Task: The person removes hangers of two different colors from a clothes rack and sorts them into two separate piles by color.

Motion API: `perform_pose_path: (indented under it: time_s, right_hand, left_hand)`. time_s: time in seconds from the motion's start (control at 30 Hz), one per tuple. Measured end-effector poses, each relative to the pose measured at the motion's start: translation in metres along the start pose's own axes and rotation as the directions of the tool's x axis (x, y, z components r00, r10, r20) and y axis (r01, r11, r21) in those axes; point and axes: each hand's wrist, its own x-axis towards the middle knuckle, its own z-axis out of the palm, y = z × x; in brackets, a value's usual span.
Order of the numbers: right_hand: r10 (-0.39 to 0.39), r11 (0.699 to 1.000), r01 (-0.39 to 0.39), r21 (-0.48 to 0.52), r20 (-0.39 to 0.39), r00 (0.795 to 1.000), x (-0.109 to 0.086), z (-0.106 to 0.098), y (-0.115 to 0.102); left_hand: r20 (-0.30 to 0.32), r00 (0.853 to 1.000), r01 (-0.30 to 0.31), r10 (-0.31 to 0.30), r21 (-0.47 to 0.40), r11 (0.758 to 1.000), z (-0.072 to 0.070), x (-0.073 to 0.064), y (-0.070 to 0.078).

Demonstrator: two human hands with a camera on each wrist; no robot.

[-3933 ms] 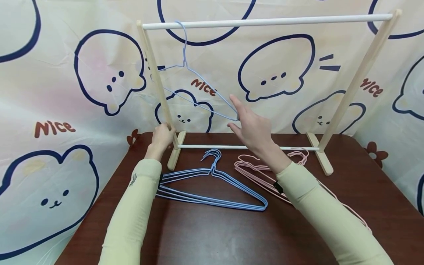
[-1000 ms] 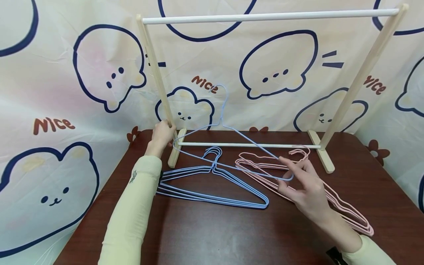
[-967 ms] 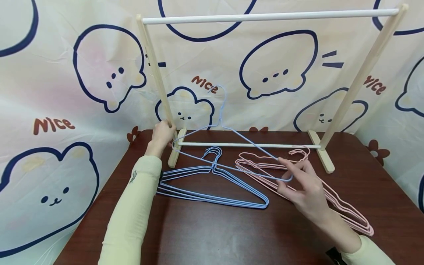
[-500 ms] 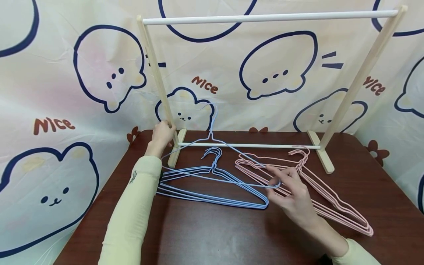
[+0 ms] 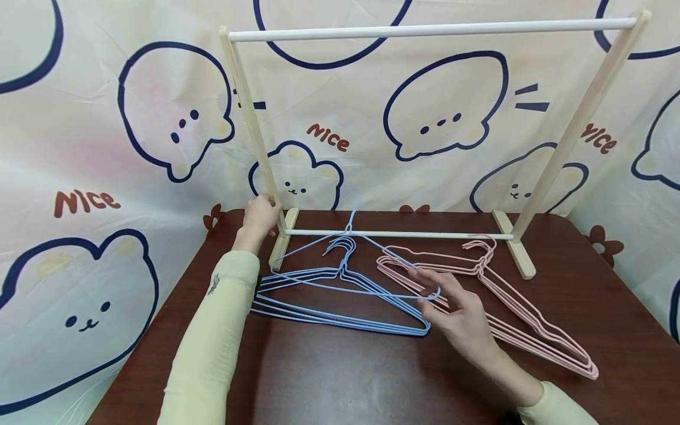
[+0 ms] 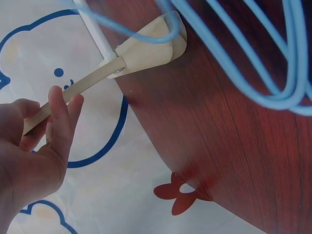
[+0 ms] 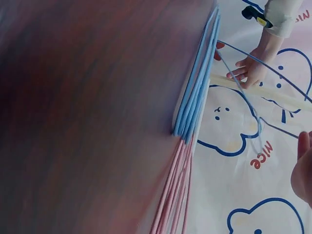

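Note:
My right hand (image 5: 462,319) holds a single blue clothes hanger (image 5: 319,284) by its right corner, between the fingers and thumb. This hanger is tilted above a stack of several blue hangers (image 5: 340,323) lying on the table, its hook pointing up toward the back. At the rack's left side, my left hand (image 5: 258,218) grips the wooden upright of the clothes rack (image 5: 254,127) near its foot. The left wrist view shows the fingers of that hand (image 6: 41,151) around the upright (image 6: 92,79). Only part of the right hand (image 7: 303,170) shows in the right wrist view.
Several pink hangers (image 5: 563,354) lie stacked right of the blue ones, partly behind my right hand. The rack's white top rail (image 5: 425,28) spans the back, with a lower white rod (image 5: 446,235) near the brown table (image 5: 340,383). A printed cloth (image 5: 340,88) hangs behind.
The blue hanger, earlier hooked on the top rail, is off it and has come down over the blue stack in my right hand, lately lower and leftward. My left hand stays on the upright.

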Motion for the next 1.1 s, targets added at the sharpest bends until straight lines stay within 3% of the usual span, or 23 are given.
perform_pose_path:
  time_s: [0.2,0.33,0.43,0.57,0.8,0.93,1.1]
  right_hand:
    - [0.125,0.987,-0.122,0.109,-0.022,0.992,-0.008,0.0,0.009]
    - [0.15,0.95,-0.145,0.275,0.006,0.989,-0.005,0.001,0.005]
    - [0.214,0.921,-0.214,0.325,0.038,0.976,-0.004,0.001,0.002]
    - [0.328,0.893,-0.332,0.305,0.066,0.942,-0.005,0.0,0.002]
    - [0.428,0.867,-0.449,0.214,0.141,0.893,-0.012,-0.003,0.006]
    - [0.516,0.832,-0.529,0.165,0.117,0.848,-0.014,-0.008,0.007]
    - [0.58,0.813,-0.583,0.0,0.094,0.809,-0.014,-0.016,0.008]
  left_hand:
    - [-0.003,1.0,0.0,0.0,-0.001,1.0,0.001,0.0,-0.001]
    - [-0.003,1.0,0.005,-0.005,-0.003,1.0,0.0,0.0,-0.001]
    - [0.0,1.0,0.009,-0.009,-0.003,1.0,0.0,0.0,0.0]
    - [-0.001,1.0,0.01,-0.01,0.003,1.0,0.0,-0.001,0.001]
    - [-0.006,1.0,0.012,-0.012,0.005,1.0,-0.001,-0.001,0.002]
    - [-0.003,1.0,0.013,-0.013,0.008,1.0,-0.001,-0.002,0.003]
    - [0.001,1.0,0.01,-0.01,0.004,1.0,-0.001,-0.003,0.002]
